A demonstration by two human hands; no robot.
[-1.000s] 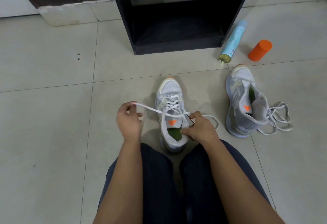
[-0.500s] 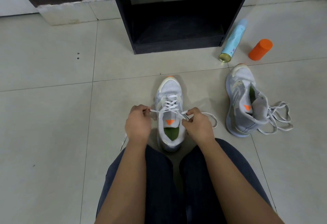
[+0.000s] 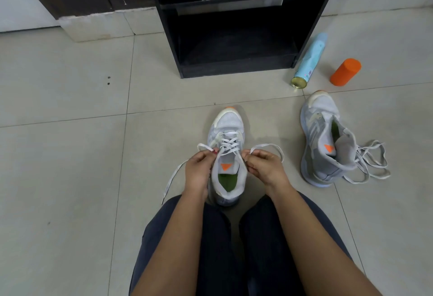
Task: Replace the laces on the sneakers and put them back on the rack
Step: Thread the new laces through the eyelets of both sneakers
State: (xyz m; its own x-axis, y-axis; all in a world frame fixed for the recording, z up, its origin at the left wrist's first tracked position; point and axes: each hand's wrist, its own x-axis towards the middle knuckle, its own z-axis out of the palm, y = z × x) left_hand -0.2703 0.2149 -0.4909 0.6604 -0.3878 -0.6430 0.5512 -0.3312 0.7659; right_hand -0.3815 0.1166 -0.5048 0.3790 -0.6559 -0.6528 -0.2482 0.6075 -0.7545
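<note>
Whereas a second earlier our left hand (image 3: 198,171) had drawn the lace (image 3: 228,144) out taut to the left while our right hand (image 3: 264,169) braced the collar, both hands had now closed in on the top eyelets of the sneaker (image 3: 226,124). It stood upright on the floor (image 3: 70,155) just beyond our knees, toe pointing away toward the rack (image 3: 234,68).

The left fingers (image 3: 206,155) pinched one end of the lace left of the tongue, and its slack tail trailed across the floor to the near left. The right fingers (image 3: 254,155) pinched the other end on the right, with a loop arching out beyond them. The crossings lay snug up the tongue, so we judged the threading and the tightening pull finished and the hands set for the knot. The two ends were not yet crossed.

The second sneaker (image 3: 321,146) had not moved. It lay tipped on its side well to the right, its loose laces (image 3: 371,163) tangled on the floor beside it, so to us it looked unfinished. A can (image 3: 309,61) and an orange cylinder (image 3: 345,72) lay far right, beside the rack. We reckoned the task under halfway: one knot to tie, the other sneaker to lace, then both to shelve.
</note>
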